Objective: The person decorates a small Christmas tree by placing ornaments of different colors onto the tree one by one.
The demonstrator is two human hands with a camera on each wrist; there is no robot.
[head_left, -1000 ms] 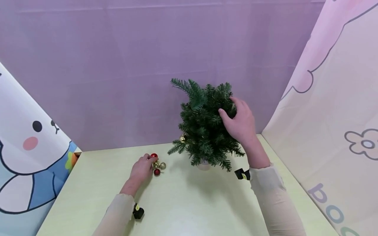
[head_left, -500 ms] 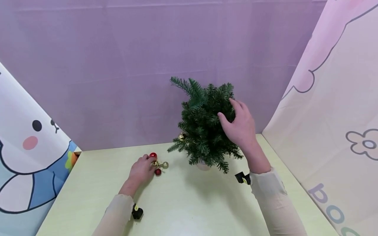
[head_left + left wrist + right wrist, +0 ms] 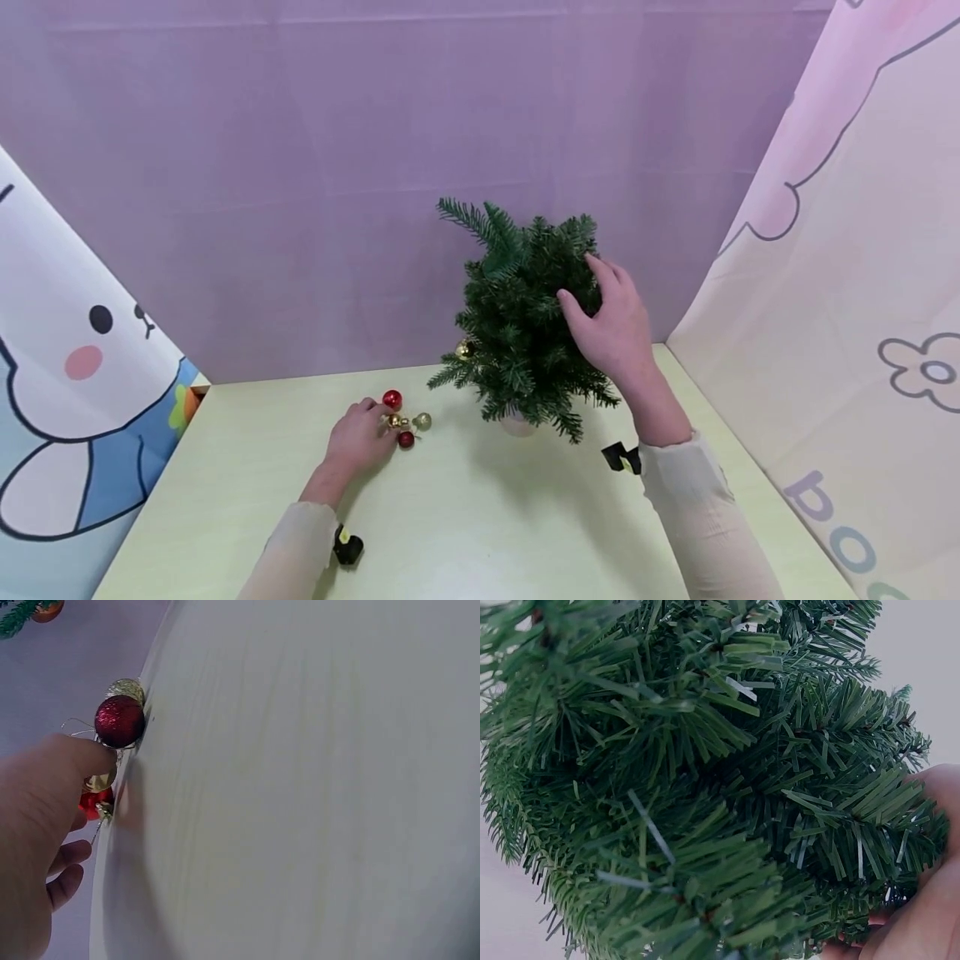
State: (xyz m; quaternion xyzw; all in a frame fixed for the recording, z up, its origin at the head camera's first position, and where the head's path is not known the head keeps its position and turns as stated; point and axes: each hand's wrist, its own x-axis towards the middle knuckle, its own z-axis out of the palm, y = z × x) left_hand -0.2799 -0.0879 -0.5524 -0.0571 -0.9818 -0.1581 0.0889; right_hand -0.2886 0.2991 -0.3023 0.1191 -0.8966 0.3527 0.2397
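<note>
A small artificial Christmas tree (image 3: pixel 517 325) stands in a pale pot (image 3: pixel 518 426), leaning a little. My right hand (image 3: pixel 611 321) grips its upper right side, thumb in front and fingers around the far branches; needles fill most of the right wrist view (image 3: pixel 705 795). One gold ball (image 3: pixel 464 349) hangs on the tree's left side. Left of the tree, my left hand (image 3: pixel 362 437) pinches a shiny gold ball (image 3: pixel 100 782) low over the table. Around its fingertips lie a shiny red ball (image 3: pixel 392 400), a dark red glitter ball (image 3: pixel 120 721) and a gold glitter ball (image 3: pixel 423 421).
The pale table (image 3: pixel 465 517) ends at a purple backdrop (image 3: pixel 337 208) behind the tree. Printed cloths flank it, a cartoon one (image 3: pixel 45 433) on the left and a flower one (image 3: pixel 840 350) on the right. A black wrist device (image 3: pixel 348 547) sits at the left sleeve.
The baubles by my left hand have spread slightly apart, the gold glitter one shifting right. The tree has tilted slightly under my right hand, which keeps its hold.
</note>
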